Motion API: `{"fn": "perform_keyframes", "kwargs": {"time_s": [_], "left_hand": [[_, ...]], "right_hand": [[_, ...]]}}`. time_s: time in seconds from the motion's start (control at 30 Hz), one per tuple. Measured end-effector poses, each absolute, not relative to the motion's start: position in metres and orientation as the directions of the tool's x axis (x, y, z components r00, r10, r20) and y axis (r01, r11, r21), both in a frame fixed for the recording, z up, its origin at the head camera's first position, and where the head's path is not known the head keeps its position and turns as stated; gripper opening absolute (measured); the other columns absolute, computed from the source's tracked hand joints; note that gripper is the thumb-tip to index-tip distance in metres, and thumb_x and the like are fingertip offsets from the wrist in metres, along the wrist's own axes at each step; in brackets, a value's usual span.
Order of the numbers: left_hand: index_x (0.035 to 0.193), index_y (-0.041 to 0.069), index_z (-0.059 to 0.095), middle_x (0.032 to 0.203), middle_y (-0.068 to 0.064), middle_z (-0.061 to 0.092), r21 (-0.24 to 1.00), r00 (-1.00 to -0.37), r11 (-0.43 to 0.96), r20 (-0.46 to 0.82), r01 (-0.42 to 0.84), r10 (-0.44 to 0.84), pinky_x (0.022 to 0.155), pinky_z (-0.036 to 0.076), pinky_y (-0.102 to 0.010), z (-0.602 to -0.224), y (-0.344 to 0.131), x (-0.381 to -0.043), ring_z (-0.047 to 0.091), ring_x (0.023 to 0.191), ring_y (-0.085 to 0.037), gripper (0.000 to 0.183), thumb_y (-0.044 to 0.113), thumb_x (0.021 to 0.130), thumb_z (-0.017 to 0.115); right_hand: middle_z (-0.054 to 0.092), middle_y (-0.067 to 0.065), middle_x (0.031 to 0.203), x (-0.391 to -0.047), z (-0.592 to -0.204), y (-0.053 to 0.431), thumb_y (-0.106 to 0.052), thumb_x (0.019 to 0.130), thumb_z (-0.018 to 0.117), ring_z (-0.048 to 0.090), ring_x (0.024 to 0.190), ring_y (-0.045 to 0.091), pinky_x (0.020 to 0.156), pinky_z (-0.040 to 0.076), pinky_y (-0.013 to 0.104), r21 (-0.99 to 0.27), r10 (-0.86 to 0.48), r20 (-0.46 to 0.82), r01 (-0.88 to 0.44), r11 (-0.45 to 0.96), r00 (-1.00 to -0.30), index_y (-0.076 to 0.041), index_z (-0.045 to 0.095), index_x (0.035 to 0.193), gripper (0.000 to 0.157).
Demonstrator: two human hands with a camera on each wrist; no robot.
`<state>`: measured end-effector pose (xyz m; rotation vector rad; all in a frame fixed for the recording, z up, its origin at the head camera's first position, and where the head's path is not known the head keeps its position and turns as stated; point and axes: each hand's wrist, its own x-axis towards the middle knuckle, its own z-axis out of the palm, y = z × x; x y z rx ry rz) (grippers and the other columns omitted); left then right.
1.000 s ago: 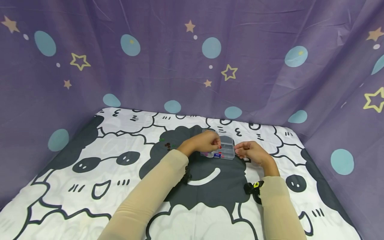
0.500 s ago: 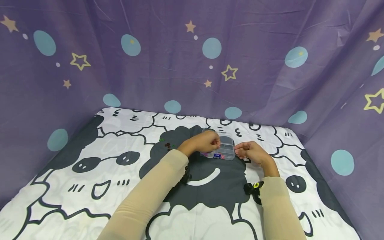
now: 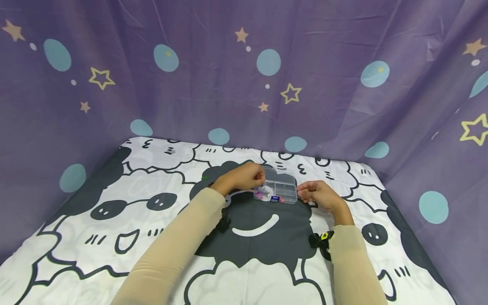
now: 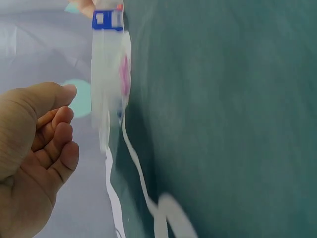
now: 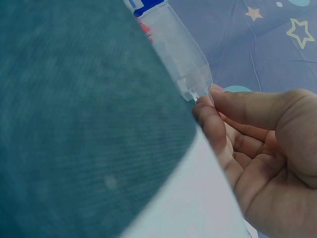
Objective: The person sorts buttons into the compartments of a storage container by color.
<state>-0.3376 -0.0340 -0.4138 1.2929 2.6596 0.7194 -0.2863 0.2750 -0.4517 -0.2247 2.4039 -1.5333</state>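
Over the cloud-print cloth (image 3: 251, 241), the left hand (image 3: 248, 176) has shifted toward nine o'clock in the last half second, to the box's ten o'clock; its fingers curl loosely with nothing to be seen between them, and the red bit at its fingertips a second ago no longer shows there; my judgement is that this piece was let go into the box, one placing done; the right hand (image 3: 315, 192) stays at three o'clock, thumb and finger pinching the edge, which should steady it; the clear plastic box (image 3: 286, 186) lies on the cloth's dark patch, its divided compartments now more exposed; what looks like its lid (image 3: 286, 174) is at twelve o'clock; a blue label (image 3: 275, 198) sits at six, pink pieces (image 3: 260, 195) at seven, a red piece (image 3: 282, 200) at five; a green bit (image 3: 204, 178) lies well apart at nine.
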Motion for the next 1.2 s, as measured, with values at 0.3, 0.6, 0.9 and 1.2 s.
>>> {"fn": "perform_keyframes", "kwargs": {"time_s": [0.3, 0.6, 0.9, 1.2], "left_hand": [[0.089, 0.011, 0.072, 0.083, 0.001, 0.067, 0.432, -0.693, 0.594, 0.108, 0.679, 0.713, 0.073, 0.052, -0.031, -0.408, -0.074, -0.343, 0.060, 0.075, -0.012, 0.010, 0.011, 0.097, 0.067], [0.084, 0.009, 0.071, 0.077, 0.001, 0.066, 0.396, -0.719, 0.627, 0.138, 0.670, 0.681, 0.071, 0.050, -0.033, -0.404, -0.111, -0.347, 0.058, 0.070, -0.012, 0.010, 0.008, 0.093, 0.068], [0.088, 0.005, 0.072, 0.080, -0.001, 0.067, 0.431, -0.762, 0.664, 0.092, 0.611, 0.641, 0.073, 0.051, -0.036, -0.402, -0.154, -0.349, 0.060, 0.073, -0.014, 0.007, 0.007, 0.094, 0.068], [0.091, 0.001, 0.071, 0.080, -0.003, 0.068, 0.444, -0.792, 0.701, 0.033, 0.558, 0.609, 0.071, 0.051, -0.036, -0.402, -0.186, -0.350, 0.059, 0.071, -0.015, 0.008, 0.005, 0.096, 0.066]], "right_hand": [[0.072, 0.010, 0.101, -0.286, -0.449, 0.274, -0.003, 0.099, 0.063, 0.065, 0.083, 0.014, 0.075, 0.057, 0.028, -0.906, -0.284, -0.148, 0.014, 0.423, -0.947, 0.013, 0.062, 0.123, 0.029], [0.072, 0.010, 0.102, -0.287, -0.451, 0.274, -0.003, 0.100, 0.063, 0.066, 0.084, 0.014, 0.076, 0.057, 0.028, -0.904, -0.269, -0.156, 0.027, 0.426, -0.950, 0.012, 0.063, 0.123, 0.028], [0.071, 0.012, 0.104, -0.287, -0.451, 0.275, -0.004, 0.100, 0.063, 0.065, 0.085, 0.014, 0.076, 0.057, 0.029, -0.904, -0.275, -0.159, 0.028, 0.426, -0.948, 0.013, 0.062, 0.124, 0.029], [0.071, 0.011, 0.103, -0.288, -0.452, 0.275, -0.003, 0.100, 0.063, 0.066, 0.085, 0.014, 0.076, 0.057, 0.028, -0.906, -0.277, -0.153, 0.023, 0.422, -0.949, 0.013, 0.062, 0.124, 0.029]]}}
